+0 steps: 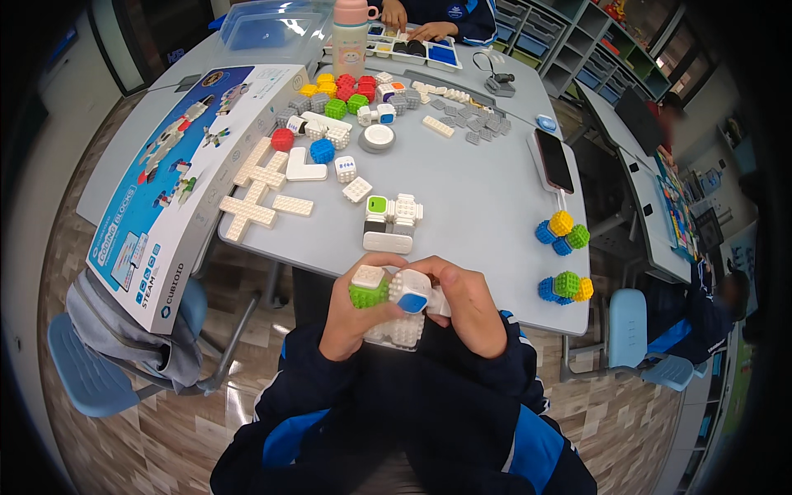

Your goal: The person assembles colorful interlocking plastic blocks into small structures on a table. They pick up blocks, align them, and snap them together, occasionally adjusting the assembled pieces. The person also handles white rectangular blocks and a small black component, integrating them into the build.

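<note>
Close to my body, off the table's near edge, both hands hold a building block assembly (404,331) of white studded cubes, with a green block and a blue panel on it. My left hand (345,318) is wrapped round its left side, thumb across the front. The fingers of my right hand (472,309) close on a white piece at its right side. Just beyond, a small white block model (391,224) with a green panel stands on the table. Farther off lie a loose white cube (357,190), a blue block (322,151) and a red block (282,139).
A large box (186,177) lies along the table's left side. White beams (252,216) sit beside it. Several coloured blocks (346,101), grey tiles (478,124) and a bottle (350,49) are farther back. A phone (553,162) and block clusters (565,286) stand at right. Another person's hand (433,31) is opposite.
</note>
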Demonstrator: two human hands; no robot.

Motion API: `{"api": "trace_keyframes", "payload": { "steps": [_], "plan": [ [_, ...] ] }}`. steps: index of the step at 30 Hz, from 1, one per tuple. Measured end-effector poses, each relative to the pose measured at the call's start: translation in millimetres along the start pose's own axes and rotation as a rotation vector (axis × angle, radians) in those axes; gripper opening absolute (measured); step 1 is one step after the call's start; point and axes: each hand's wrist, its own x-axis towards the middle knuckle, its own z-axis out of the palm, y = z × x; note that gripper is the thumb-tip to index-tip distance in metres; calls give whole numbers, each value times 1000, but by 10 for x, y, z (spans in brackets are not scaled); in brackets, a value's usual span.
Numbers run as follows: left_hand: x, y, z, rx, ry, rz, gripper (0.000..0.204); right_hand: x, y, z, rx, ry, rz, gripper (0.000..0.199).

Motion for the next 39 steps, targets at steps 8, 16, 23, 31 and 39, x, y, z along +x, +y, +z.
{"api": "trace_keyframes", "payload": {
  "steps": [8,16,23,31,39],
  "plan": [
    [-50,64,27,167,137,90,34,-10,33,9,3,4,-27,52],
    [-135,108,45,30,211,186,29,-118,-40,-127,314,-64,158,39],
    [-124,79,7,84,155,224,27,-131,32,-106,96,12,-84,44],
    [-112,98,-15,79,152,207,24,-116,-19,-124,-336,67,-226,43],
    [-90,107,2,65,204,162,21,-62,-79,-66,-551,164,-416,43]
  ]
}}
